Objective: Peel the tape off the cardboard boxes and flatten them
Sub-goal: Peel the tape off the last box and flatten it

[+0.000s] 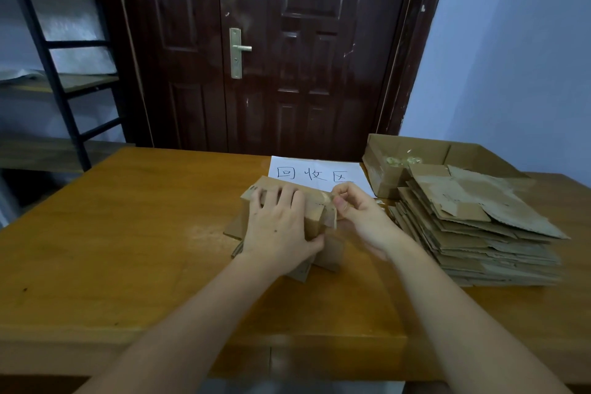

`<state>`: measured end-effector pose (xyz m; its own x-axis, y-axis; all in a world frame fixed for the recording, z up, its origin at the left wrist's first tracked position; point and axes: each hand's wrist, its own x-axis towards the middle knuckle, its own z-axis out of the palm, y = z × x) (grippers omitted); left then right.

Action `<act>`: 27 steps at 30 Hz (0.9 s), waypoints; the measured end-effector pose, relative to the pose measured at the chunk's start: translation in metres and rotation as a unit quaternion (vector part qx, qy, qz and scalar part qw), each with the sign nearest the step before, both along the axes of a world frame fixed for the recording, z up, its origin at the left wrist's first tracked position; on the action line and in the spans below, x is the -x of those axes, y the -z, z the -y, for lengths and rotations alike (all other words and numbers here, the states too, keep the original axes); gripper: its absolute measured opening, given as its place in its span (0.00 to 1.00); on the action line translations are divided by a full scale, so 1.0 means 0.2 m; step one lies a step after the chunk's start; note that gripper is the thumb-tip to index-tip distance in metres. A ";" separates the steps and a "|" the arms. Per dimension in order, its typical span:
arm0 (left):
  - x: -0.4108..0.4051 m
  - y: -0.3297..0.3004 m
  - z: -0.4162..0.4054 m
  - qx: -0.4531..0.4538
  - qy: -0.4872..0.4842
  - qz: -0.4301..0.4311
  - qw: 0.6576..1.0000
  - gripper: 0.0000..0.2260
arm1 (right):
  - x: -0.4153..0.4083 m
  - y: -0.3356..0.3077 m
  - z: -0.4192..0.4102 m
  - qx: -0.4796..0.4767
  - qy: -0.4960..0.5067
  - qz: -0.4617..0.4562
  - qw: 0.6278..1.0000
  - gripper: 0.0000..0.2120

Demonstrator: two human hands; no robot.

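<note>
Step in hand: peeling tape from a small cardboard box (pixel 287 217) that stands on the wooden table (pixel 128 233), just in front of me and near the table's middle.

Left hand (pixel 278 227): laid over the top of the box, fingers spread across its far edge and thumb curled round the near corner; I judge it a steadying hold that pins the box down.

Right hand (pixel 355 211): fingers closed in a narrow pinch on a strip of clear tape (pixel 327 198) at the box's right top edge; the strip looks partly lifted, though how much is free I cannot tell.

Next move, as I judge it: draw the strip away along the seam while my left hand keeps the box from sliding, then open the flaps and press the box flat.

Progress: a tall stack of flattened boxes (pixel 479 233) lies to my right, so much of the work seems done.

Open carton (pixel 399 150): behind the stack, holding pale crumpled scraps, probably discarded tape.

Writing: a white paper sheet (pixel 316 169) behind the box bears three handwritten characters, 回收区 ("recycling area").

Brands: none legible on any cardboard; faint marks on the top sheet are too small to read.
</note>
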<state>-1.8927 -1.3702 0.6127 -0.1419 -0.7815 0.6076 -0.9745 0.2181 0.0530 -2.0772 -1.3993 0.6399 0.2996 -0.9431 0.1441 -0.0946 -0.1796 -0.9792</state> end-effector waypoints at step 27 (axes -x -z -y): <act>0.01 0.02 -0.02 0.006 0.011 0.022 1.000 0.26 | -0.02 -0.06 0.00 0.151 0.066 -0.215 0.963 0.12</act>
<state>-1.8951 -1.3672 0.6095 -0.1863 -0.7701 0.6101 -0.9707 0.2403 0.0069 -2.0726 -1.3986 0.6522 0.2722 -0.9121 0.3067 -0.5215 -0.4076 -0.7496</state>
